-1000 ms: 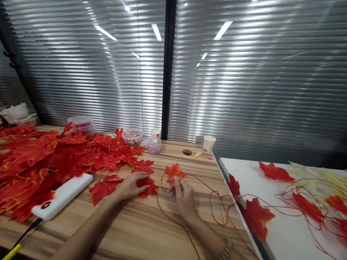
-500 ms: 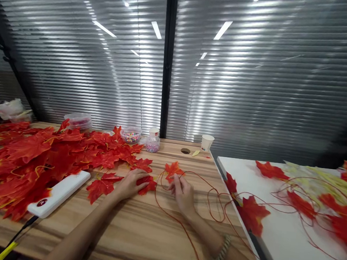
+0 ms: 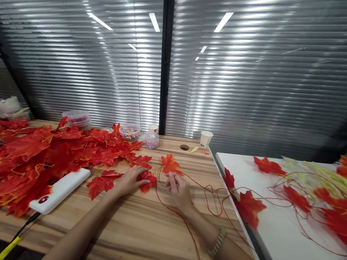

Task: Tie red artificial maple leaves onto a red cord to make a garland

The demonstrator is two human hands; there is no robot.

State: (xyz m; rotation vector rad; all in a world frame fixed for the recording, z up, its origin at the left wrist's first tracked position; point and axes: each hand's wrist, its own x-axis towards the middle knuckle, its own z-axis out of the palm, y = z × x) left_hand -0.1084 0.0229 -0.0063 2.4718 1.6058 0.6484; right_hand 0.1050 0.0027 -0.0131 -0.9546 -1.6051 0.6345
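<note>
Left hand (image 3: 131, 181), loosely open, touches a red maple-shaped leaf (image 3: 151, 180). Right hand (image 3: 180, 190) curls near thin red cord (image 3: 199, 257), grip unclear.

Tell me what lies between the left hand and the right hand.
In the head view, a red maple-shaped leaf and, nearer the right hand, part of a thin red cord.

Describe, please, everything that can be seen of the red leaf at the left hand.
The red leaf has pointed lobes and looks like thin fabric or plastic. It lies roughly flat on the wooden table. The left hand appears to touch it and hides its left part. Its right side is close to the red cord; whether they touch is unclear.
</note>
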